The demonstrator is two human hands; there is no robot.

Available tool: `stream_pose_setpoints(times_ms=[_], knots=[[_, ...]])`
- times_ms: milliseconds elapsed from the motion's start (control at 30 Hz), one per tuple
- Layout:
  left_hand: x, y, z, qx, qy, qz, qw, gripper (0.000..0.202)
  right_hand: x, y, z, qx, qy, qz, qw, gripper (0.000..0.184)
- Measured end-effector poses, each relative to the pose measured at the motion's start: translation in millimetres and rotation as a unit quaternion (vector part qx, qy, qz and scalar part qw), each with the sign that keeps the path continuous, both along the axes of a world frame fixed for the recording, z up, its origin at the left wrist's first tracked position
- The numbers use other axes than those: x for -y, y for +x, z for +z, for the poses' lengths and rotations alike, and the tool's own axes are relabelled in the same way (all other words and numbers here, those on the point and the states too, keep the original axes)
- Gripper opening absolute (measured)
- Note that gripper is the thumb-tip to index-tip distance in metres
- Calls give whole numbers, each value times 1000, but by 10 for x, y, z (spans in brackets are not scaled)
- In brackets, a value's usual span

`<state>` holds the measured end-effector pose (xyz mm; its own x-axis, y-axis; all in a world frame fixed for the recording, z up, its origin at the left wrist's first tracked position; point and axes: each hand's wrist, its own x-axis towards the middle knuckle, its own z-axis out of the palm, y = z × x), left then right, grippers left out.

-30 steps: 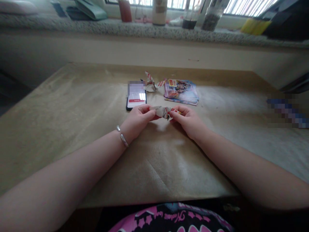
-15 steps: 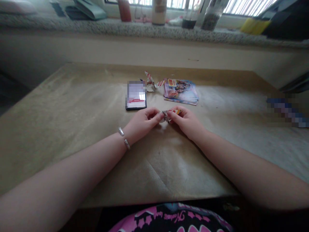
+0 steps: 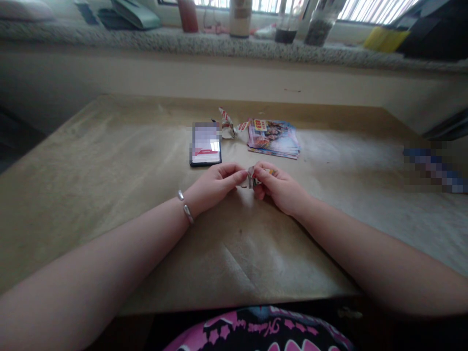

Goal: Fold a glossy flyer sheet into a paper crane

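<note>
My left hand and my right hand meet over the middle of the table, both pinching a small folded piece of printed paper. The fingers hide most of the paper; only a crumpled grey and red bit shows between the fingertips. A silver bracelet sits on my left wrist. Just beyond my hands lie a phone with a lit screen, a finished folded paper figure and a stack of colourful printed sheets.
Brown paper covers the table. Behind it runs a speckled stone ledge with jars, bottles and a green folder under a window. A blurred object lies at the right edge.
My hands have drawn closer together and the paper between them has been pressed into a smaller, tighter fold. Nothing else on the table has moved.
</note>
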<state>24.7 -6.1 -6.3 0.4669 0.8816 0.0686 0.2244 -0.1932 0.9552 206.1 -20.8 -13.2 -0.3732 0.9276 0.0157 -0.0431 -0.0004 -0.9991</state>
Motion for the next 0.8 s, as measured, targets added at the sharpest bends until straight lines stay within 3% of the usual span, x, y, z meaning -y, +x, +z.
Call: stream_pose_setpoints(times_ms=[233, 400, 600, 800], knots=[[-8, -2, 14, 10, -6, -24, 1000, 45, 7, -28, -15, -47, -23, 8, 999, 48], [8, -2, 33, 10, -14, -4, 1000, 42, -3, -33, -28, -77, -47, -7, 996, 47], [19, 12, 56, 23, -25, -13, 999, 41, -8, -34, -30, -44, -45, 24, 998, 46], [-2, -9, 33, 46, -42, -14, 998, 39, 0, -22, -31, -73, -42, -3, 996, 45]])
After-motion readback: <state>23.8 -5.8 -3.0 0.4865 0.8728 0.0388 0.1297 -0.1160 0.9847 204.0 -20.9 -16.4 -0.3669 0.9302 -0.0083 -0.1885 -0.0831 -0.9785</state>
